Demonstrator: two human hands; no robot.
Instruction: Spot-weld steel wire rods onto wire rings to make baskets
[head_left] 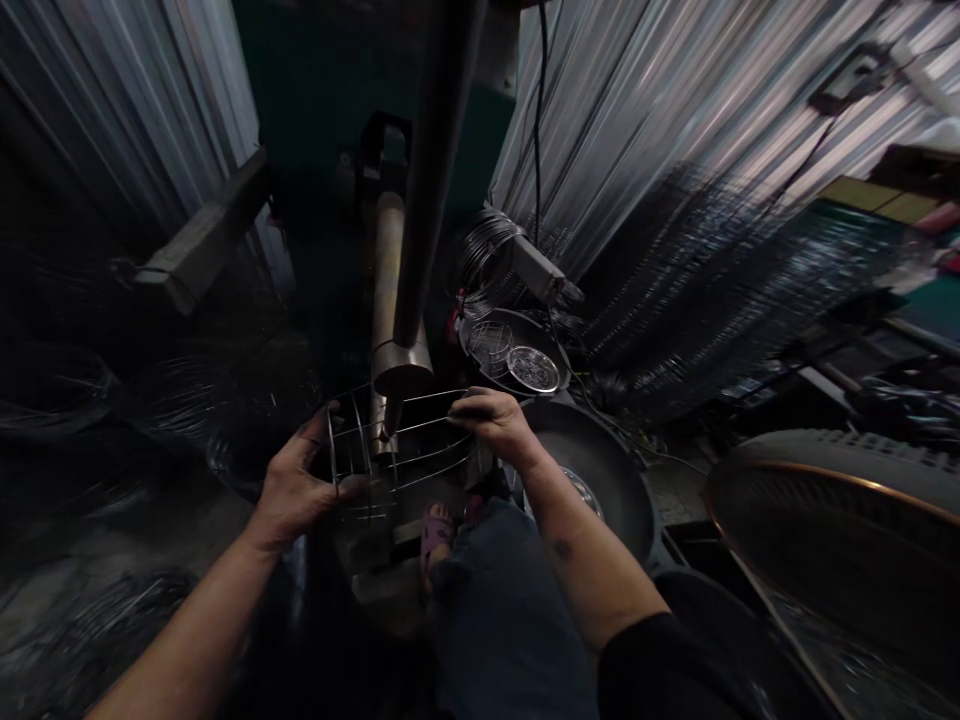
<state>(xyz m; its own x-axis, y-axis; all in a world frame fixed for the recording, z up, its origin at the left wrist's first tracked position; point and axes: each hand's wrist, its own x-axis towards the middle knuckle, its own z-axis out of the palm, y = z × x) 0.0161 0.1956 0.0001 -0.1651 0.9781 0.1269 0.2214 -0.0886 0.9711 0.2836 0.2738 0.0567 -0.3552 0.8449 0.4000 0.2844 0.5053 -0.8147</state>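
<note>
A thin wire frame [431,463] of curved and crossed rods spans the space between my hands, around the tip of a metal spot-welding electrode [403,370]. My left hand [304,480] grips the frame's left end, thumb below and fingers above. At the frame's right side, my right hand [491,420] pinches the wires between thumb and fingers. The upper electrode bar comes down onto the lower arm's tip, with wire between or beside them; the exact contact is too dark to tell.
Behind my right hand stands a round pan [472,335] with wire grids and a small mesh disc [532,369]. A larger black basin [619,480] lies nearer. Wire coils [484,250] hang behind. A round fan-like guard [840,520] is at right, and a beam [202,240] juts out left.
</note>
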